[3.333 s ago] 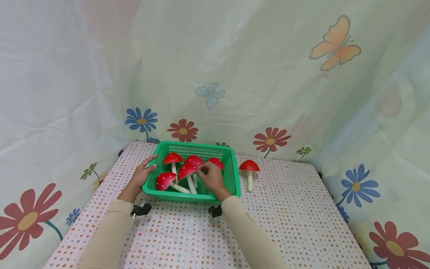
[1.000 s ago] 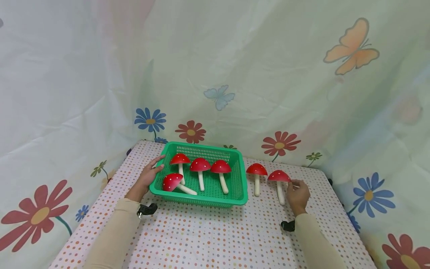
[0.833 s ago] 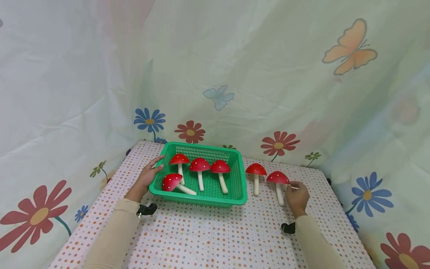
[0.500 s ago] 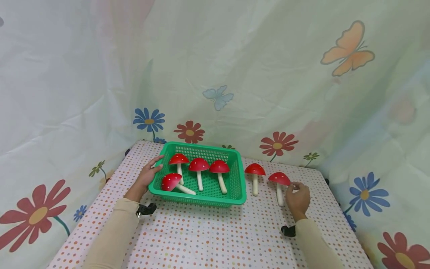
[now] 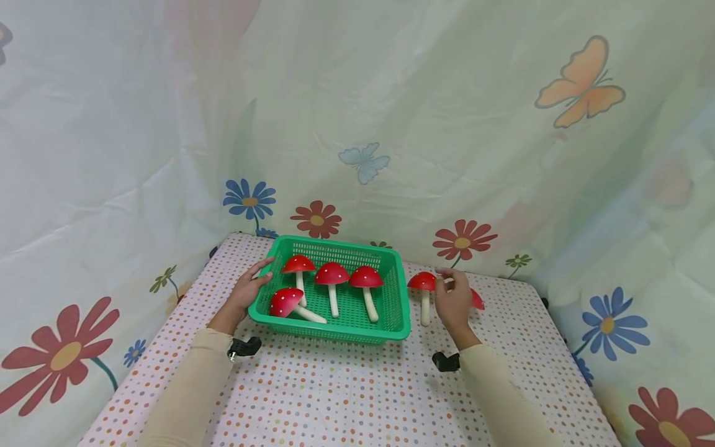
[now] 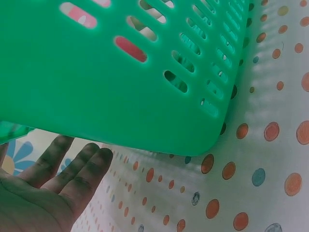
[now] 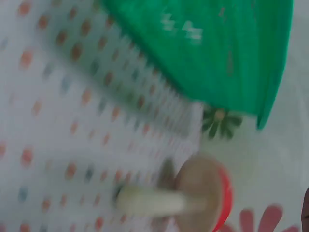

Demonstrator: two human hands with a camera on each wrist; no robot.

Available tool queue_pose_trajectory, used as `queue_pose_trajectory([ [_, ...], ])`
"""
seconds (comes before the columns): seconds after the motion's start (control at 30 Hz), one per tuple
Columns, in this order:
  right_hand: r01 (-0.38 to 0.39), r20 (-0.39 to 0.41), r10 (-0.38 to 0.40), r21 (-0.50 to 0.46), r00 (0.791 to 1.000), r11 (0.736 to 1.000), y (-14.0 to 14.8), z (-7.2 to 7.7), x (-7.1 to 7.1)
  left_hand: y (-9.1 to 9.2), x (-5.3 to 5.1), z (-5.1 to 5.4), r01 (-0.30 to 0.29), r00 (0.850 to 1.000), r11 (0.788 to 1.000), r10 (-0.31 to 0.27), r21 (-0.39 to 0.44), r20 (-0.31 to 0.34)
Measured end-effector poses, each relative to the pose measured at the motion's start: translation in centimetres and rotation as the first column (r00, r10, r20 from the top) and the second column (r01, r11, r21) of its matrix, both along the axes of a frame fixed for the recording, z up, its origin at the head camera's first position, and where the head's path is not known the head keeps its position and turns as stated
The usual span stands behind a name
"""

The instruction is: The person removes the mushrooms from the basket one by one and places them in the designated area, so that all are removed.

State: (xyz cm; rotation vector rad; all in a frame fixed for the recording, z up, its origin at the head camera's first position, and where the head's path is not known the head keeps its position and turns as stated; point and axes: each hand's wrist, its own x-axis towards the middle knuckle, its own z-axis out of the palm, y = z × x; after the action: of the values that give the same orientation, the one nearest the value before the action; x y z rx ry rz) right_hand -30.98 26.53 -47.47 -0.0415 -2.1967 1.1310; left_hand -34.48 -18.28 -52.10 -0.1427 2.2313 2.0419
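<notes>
In the head view my left hand [image 5: 240, 295] is at the left end of a green plastic basket [image 5: 329, 333], touching its rim; the left wrist view shows straight fingers [image 6: 84, 181] by the outer wall. Inside the basket lie several toy mushrooms with red, white-dotted caps and pale stems, such as a tilted mushroom [image 5: 286, 302] and an upright-looking mushroom [image 5: 367, 277]. My right hand [image 5: 455, 304], apparently holding nothing, is above the table just right of a mushroom [image 5: 421, 281]. It partly hides another mushroom [image 5: 477, 300]. The right wrist view is blurred.
A dotted cloth covers the table [image 5: 335, 397]. Behind and at both sides hangs a pale curtain [image 5: 424, 124] printed with flowers and butterflies. The basket stands near the table's back edge, with two mushrooms to its right.
My right hand carried a mushroom from the basket to the table's right, let it go, and has since moved left towards the other mushroom there. My left hand stays at the basket.
</notes>
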Motion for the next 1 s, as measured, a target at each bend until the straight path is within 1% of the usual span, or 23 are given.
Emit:
queue_pose_trajectory([
  [0.07, -0.095, 0.020, 0.095, -0.027, 0.995, 0.995, -1.8, 0.8, 0.0, 0.0, 0.0, 0.0, -0.002, 1.000, 1.000, 0.002, 0.000, 0.001],
  [0.1, -0.145, 0.028, 0.146, -0.045, 0.989, 0.988, -2.7, 1.1, 0.0, 0.0, 0.0, 0.0, -0.003, 1.000, 1.000, 0.003, 0.001, 0.001],
  [0.17, -0.243, 0.050, 0.248, -0.087, 0.967, 0.966, -4.6, 1.5, -0.2, 0.0, 0.0, 0.1, -0.002, 1.000, 1.000, 0.002, 0.001, -0.002],
  [0.23, -0.336, 0.070, 0.349, -0.147, 0.935, 0.930, -6.5, 1.7, -0.3, 0.0, 0.0, 0.1, 0.004, 1.000, 1.000, -0.004, 0.002, -0.006],
  [0.3, -0.415, 0.097, 0.440, -0.208, 0.893, 0.886, -8.4, 1.6, -0.4, 0.0, 0.0, 0.1, 0.009, 1.000, 1.000, -0.009, -0.002, -0.006],
  [0.37, -0.471, 0.123, 0.514, -0.265, 0.849, 0.841, -10.5, 1.5, -0.5, 0.1, 0.0, 0.1, 0.016, 1.000, 1.000, -0.016, -0.006, -0.006],
  [0.43, -0.507, 0.153, 0.565, -0.298, 0.811, 0.809, -12.6, 1.3, -0.5, 0.1, 0.0, 0.2, 0.017, 1.000, 1.000, -0.017, -0.007, -0.005],
  [0.47, -0.519, 0.172, 0.585, -0.315, 0.792, 0.795, -13.6, 1.1, -0.6, 0.1, 0.1, 0.2, 0.012, 1.000, 1.000, -0.012, -0.003, -0.001],
  [0.53, -0.528, 0.218, 0.610, -0.337, 0.762, 0.780, -15.6, 0.7, -0.6, 0.2, 0.1, 0.3, 0.013, 1.000, 1.000, -0.013, -0.004, -0.004],
  [0.6, -0.535, 0.278, 0.637, -0.362, 0.719, 0.763, -17.3, 0.0, -0.7, 0.2, 0.1, 0.3, 0.014, 1.000, 1.000, -0.014, -0.012, -0.009],
  [0.7, -0.543, 0.374, 0.656, -0.370, 0.655, 0.753, -19.2, -0.9, -0.9, 0.3, 0.1, 0.1, 0.023, 1.000, 0.999, -0.023, -0.027, -0.014],
  [0.73, -0.549, 0.397, 0.662, -0.371, 0.636, 0.749, -19.7, -1.2, -1.0, 0.3, 0.1, 0.1, 0.025, 1.000, 0.999, -0.026, -0.031, -0.016],
  [0.77, -0.557, 0.414, 0.665, -0.364, 0.621, 0.747, -20.1, -1.5, -1.2, 0.3, 0.1, 0.0, 0.027, 0.999, 0.999, -0.028, -0.035, -0.017],
  [0.83, -0.569, 0.439, 0.667, -0.351, 0.602, 0.744, -20.8, -1.7, -1.4, 0.2, 0.0, -0.2, 0.023, 0.999, 0.999, -0.024, -0.042, -0.021],
  [0.9, -0.577, 0.451, 0.672, -0.349, 0.588, 0.739, -21.4, -1.9, -1.7, 0.1, -0.1, -0.2, 0.015, 1.000, 0.999, -0.016, -0.049, -0.026],
  [1.0, -0.587, 0.487, 0.663, -0.325, 0.568, 0.742, -22.0, -2.0, -2.0, -0.1, -0.1, -0.2, 0.011, 0.999, 0.999, -0.013, -0.053, -0.031],
])
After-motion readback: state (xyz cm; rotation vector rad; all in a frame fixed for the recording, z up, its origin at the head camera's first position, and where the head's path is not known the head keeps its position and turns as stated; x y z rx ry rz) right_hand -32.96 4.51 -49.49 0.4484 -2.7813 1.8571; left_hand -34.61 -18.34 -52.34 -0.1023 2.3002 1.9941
